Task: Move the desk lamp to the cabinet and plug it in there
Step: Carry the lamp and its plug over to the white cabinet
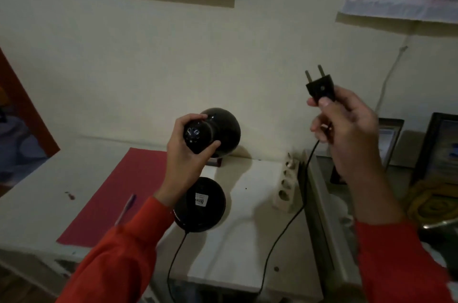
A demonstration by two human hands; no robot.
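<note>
Left hand [188, 151] was wrapped round the desk lamp [213, 132], held over the cabinet top [247, 240]; right hand [347, 134] pinched the plug [320, 88], prongs at 12 o'clock. I'd park the lamp first, then line the prongs up with the power strip [287, 186] at 5 o'clock.

Your left hand [184, 151] grips black desk lamp [213, 132] by rear of shade, round base [202, 204] hanging above white cabinet top [247, 240]. Your right hand [347, 134] pinches two-pin plug [321, 88], prongs up; cord [280, 240] droops past white power strip [286, 187].
</note>
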